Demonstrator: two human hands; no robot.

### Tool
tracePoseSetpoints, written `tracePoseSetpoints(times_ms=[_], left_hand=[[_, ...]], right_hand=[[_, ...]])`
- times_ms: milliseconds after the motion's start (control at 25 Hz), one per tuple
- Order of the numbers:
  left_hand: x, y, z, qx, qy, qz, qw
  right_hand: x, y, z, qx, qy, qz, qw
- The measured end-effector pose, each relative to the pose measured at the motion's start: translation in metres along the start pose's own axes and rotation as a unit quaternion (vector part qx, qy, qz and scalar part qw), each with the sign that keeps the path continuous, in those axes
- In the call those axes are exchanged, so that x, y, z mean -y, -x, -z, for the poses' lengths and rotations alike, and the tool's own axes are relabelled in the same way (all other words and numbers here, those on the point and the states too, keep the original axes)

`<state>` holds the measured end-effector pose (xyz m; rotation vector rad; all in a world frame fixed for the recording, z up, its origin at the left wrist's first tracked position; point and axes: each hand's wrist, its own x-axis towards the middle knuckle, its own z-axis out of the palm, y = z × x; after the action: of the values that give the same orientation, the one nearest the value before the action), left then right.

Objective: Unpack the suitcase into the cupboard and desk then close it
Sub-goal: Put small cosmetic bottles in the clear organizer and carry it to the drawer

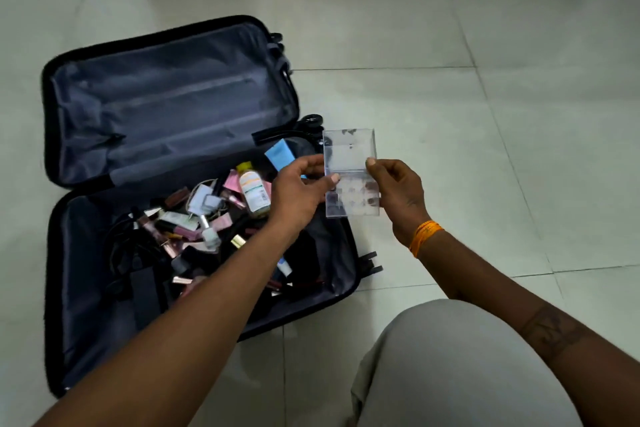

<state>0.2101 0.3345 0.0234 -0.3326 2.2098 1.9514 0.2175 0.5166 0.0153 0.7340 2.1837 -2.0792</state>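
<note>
Clear plastic case (350, 173) held upright above floor, just right of open suitcase (173, 163), long axis pointing away, left hand (300, 191) and right hand (398, 196) pinching its 2 side edges, both equally near.

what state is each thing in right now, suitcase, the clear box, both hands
suitcase: open flat on the floor, far half bare, near half full of loose items
clear plastic box: lid swung open, held above the floor beside the suitcase
left hand: pinching the box's left edge
right hand: pinching the box's right edge
yellow-capped bottle: capped, lying in the near half
</note>
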Motion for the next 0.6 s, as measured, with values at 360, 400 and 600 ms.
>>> tracePoseSetpoints(times_ms=[360,400,600], left_hand=[[0.032,-0.003,-0.03,0.031,-0.357,-0.163,0.919],[0.037,0.001,-0.029,0.038,-0.388,-0.164,0.906],[0.047,0.007,-0.026,0.052,-0.415,-0.171,0.892]], right_hand=[[-0.053,-0.038,0.055,-0.091,-0.079,-0.085,0.989],[-0.061,-0.041,0.058,-0.092,-0.052,-0.089,0.99],[-0.085,-0.045,0.052,-0.1,0.036,-0.079,0.991]])
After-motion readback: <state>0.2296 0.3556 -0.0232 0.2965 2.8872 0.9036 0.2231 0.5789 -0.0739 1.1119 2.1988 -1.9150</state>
